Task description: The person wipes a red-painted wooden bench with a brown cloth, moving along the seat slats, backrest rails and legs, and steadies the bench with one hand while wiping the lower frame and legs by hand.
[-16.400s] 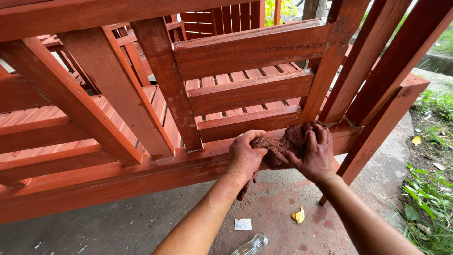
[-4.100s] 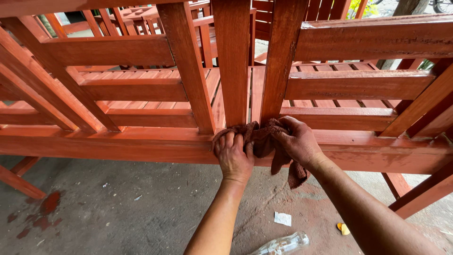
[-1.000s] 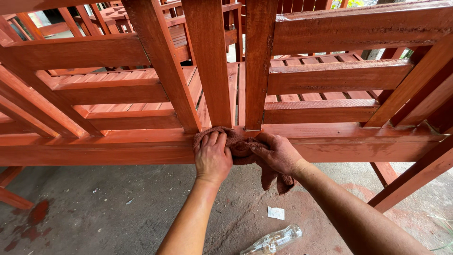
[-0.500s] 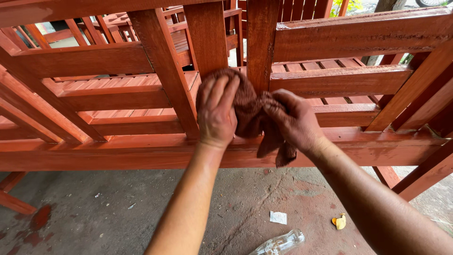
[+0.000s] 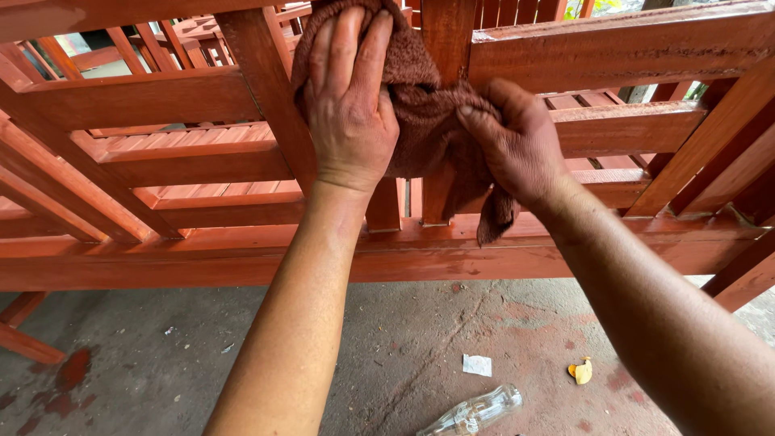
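Your left hand (image 5: 349,105) lies flat and spread, palm pressing the brown rag (image 5: 432,133) against an upright red-stained slat (image 5: 446,48), fingers pointing up along it. Your right hand (image 5: 517,141) has its grip pinched on the rag's other side, thumb and fingers bunching the cloth just right of the slat, with a loose tail hanging below that grip. The rag wraps around the slat between both grips, so the slat's long axis runs vertically, straight up from your hands; the left hand sits higher, the right a little lower and no nearer to the wood.

Just below the grips runs the long bottom rail (image 5: 242,258) of the wooden frame, horizontal, with more rails and angled braces to either side and behind. Under it, well below your forearms, is a stained concrete floor (image 5: 161,363) with an empty clear bottle (image 5: 476,412), a scrap of white paper (image 5: 477,365) and a yellow leaf (image 5: 580,371). Greenery shows at the far upper right.
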